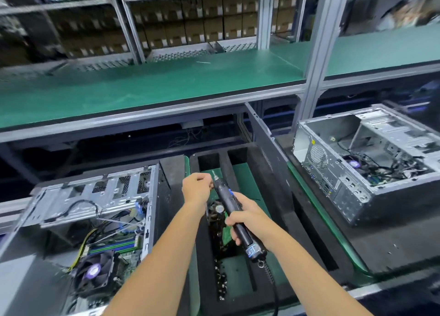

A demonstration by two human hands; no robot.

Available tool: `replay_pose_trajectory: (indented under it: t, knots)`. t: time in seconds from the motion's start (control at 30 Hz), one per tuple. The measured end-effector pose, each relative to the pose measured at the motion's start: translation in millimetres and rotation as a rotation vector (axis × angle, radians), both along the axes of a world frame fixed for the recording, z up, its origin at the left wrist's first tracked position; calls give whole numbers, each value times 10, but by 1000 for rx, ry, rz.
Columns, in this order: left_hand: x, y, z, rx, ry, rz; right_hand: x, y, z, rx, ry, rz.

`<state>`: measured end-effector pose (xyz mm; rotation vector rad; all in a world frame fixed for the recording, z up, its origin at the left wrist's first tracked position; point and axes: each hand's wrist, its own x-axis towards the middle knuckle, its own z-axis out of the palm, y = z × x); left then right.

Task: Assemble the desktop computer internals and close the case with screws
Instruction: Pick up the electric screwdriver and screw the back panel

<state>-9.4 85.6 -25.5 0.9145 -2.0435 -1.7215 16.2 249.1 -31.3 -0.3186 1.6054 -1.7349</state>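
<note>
Two hands are occupied over the foam tray (pixel 240 289): the electric screwdriver (pixel 234 216) is gripped by the right hand (pixel 247 216), its bit is pinched by the left hand (pixel 197 188), and a screw should be seated squarely before the open case (pixel 95 220) at left is approached.

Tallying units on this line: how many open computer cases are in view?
2. One open grey metal computer case sits at lower left with its black fan showing; another open grey metal case sits at right. More could lie outside the frame.
</note>
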Motion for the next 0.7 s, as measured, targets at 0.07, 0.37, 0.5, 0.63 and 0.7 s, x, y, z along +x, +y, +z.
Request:
replay_pose_trajectory:
  t: [0.07, 0.37, 0.5, 0.63, 0.7]
  knots:
    - [2, -83, 73, 10, 30, -40, 70, -14, 75, -11, 17, 18]
    - [75, -327, 200, 134, 86, -110, 299, -128, 303, 25, 55, 22]
    - [144, -422, 246, 129, 66, -178, 414, -218, 364, 26, 52, 0]
    - [223, -487, 324, 212, 95, -160, 582, -307, 419, 33, 58, -7]
    - [275, -516, 367, 205, 92, -217, 679, -341, 440, 31, 66, -33]
